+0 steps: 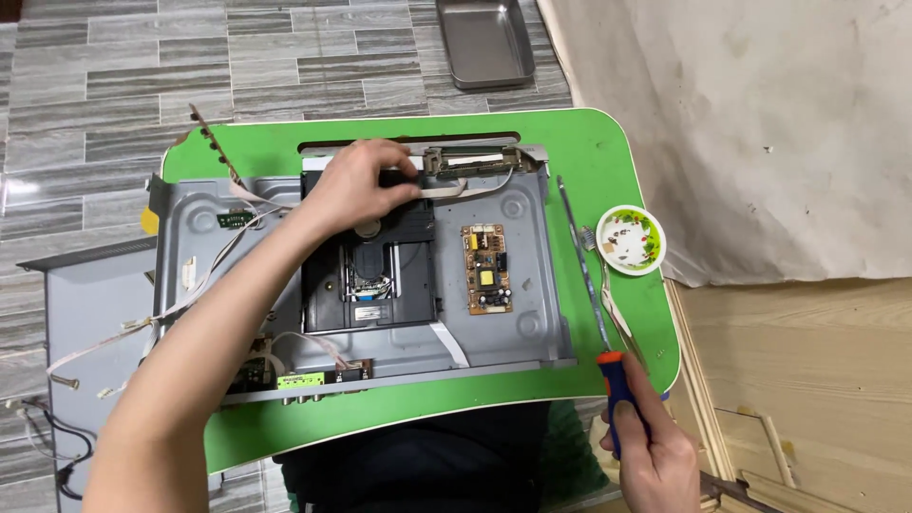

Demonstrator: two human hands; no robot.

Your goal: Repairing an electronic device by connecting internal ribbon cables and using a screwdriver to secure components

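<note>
An opened grey metal player chassis (532, 275) lies on a green lap table (579, 142). Inside it sits a black disc drive unit (370, 275) and a small brown circuit board (486, 269). My left hand (359, 180) rests on the far top of the drive, fingers pinching near a white flat ribbon cable (446, 190). My right hand (655, 451) is at the table's near right corner, closed around the blue and orange handle of a long screwdriver (591, 275) whose shaft points away along the chassis's right side.
A small round white dish (630, 239) sits at the table's right edge. A metal tray (484, 43) lies on the tiled floor beyond. The grey cover (85, 313) and loose wires lie to the left. Wooden boards (807, 380) are at right.
</note>
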